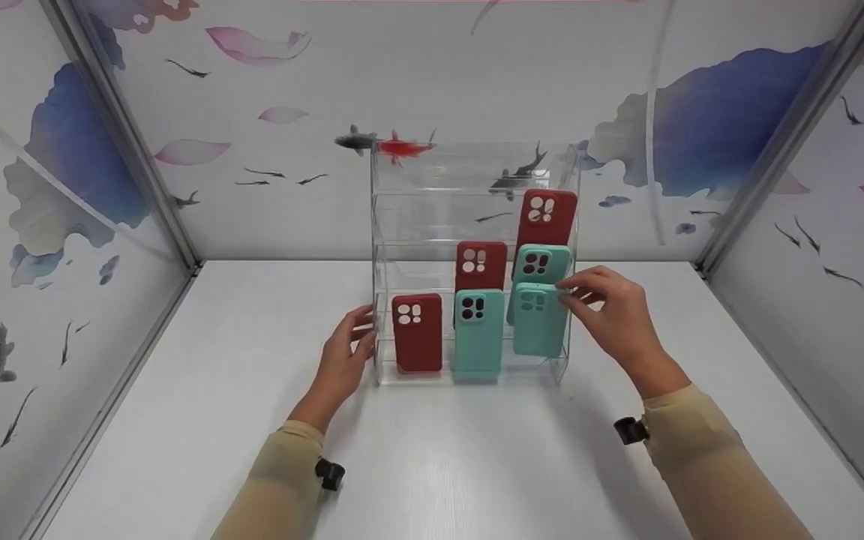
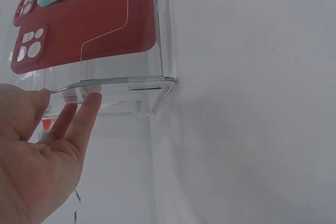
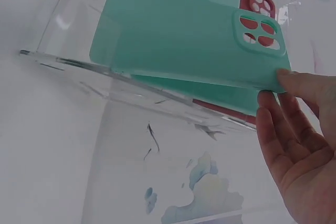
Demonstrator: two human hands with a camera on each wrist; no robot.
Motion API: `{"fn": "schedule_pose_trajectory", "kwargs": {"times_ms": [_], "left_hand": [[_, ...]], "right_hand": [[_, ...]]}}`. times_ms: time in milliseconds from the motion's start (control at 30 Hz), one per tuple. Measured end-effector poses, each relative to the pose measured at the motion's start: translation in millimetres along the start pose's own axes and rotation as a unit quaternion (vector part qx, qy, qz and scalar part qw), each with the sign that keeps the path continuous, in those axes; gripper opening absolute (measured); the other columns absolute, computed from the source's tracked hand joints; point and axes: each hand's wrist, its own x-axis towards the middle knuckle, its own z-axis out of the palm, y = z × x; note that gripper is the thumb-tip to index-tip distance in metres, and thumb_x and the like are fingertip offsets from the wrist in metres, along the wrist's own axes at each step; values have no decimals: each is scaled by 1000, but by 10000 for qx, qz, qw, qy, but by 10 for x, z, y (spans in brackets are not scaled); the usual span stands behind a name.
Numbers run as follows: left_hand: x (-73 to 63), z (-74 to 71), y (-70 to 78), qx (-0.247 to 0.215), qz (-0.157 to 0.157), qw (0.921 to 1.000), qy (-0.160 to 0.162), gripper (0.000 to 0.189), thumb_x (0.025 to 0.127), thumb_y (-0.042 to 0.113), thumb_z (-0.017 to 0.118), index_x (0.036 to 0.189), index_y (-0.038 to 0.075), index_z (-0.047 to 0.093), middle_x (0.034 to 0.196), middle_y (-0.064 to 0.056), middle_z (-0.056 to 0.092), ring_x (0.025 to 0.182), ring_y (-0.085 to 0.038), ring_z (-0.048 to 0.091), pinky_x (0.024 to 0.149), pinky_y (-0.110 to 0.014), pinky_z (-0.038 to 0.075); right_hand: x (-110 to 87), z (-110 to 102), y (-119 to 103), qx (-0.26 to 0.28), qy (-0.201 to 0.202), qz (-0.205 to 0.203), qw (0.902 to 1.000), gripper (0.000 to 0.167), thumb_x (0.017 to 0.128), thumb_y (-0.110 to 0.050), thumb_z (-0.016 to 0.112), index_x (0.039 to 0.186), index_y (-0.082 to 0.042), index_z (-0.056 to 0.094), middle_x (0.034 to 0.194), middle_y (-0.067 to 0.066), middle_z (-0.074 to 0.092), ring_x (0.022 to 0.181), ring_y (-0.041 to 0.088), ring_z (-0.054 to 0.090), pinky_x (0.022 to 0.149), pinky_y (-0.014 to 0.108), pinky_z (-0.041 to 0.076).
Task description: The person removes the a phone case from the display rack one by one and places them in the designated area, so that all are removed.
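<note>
On a white tabletop, 1 clear tiered stand displays 6 phone cases, 3 red and 3 teal, arranged in 3 columns. At left is 1 case, a red case; at center are 2, with a teal case in front of a red case; at right are 3, with a red case at the rear, a second teal case ahead of it and a third teal case foremost. A person's right hand pinches the foremost by its upper right corner between thumb and fingertips, its 4 camera openings visible from the right wrist. Well apart from it, on the opposite side of the stand, the left hand rests extended fingers against the side panel. Each of 2 tan sleeves bears 1 black device. Behind, 3 white walls carry fish, pink petals and blue washes, with 2 metal posts at the corners.
</note>
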Motion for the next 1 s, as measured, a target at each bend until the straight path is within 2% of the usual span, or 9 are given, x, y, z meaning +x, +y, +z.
{"fn": "schedule_pose_trajectory", "kwargs": {"times_ms": [333,533,733,800,867,1000], "left_hand": [[5,-4,25,59,52,10000,-26,47,109,14,52,154,22,43,149,-9,53,135,-26,56,105,-36,58],[-15,3,22,137,127,9998,-9,46,109,13,52,154,19,43,149,-11,53,135,-26,57,105,-36,58],[-23,4,13,118,126,9999,15,45,110,15,51,154,19,43,148,-10,54,134,-26,57,105,-34,59],[-25,9,13,110,142,9998,24,45,110,16,51,154,18,43,148,-11,54,134,-26,57,105,-34,59],[-28,14,8,138,153,9998,52,45,110,16,51,154,18,43,148,-10,55,133,-26,57,105,-34,59],[-48,16,2,207,82,9997,109,45,110,16,52,154,21,44,147,-7,55,133,-25,57,105,-35,59]], "right_hand": [[-92,33,-485,210,232,-1053,9940,23,85,-1,83,105,-11,80,105,0,71,91,12,68,78,21,62],[-197,180,-684,515,22,-1301,9902,24,84,-2,85,105,-13,80,106,-4,71,95,10,68,79,28,65],[-323,374,-758,989,-327,-1307,9859,25,84,-3,85,104,-17,81,103,-6,73,90,9,71,78,33,67],[-369,450,-748,1234,-518,-1180,9840,24,84,-5,85,104,-18,81,102,-7,73,89,9,71,78,31,67],[-417,541,-728,1514,-780,-961,9807,22,86,-9,84,105,-20,81,102,-8,74,87,9,71,78,31,67],[-529,767,-723,1968,-1463,-218,9692,17,90,-19,82,107,-21,81,102,-8,76,85,11,72,80,27,66]]}}
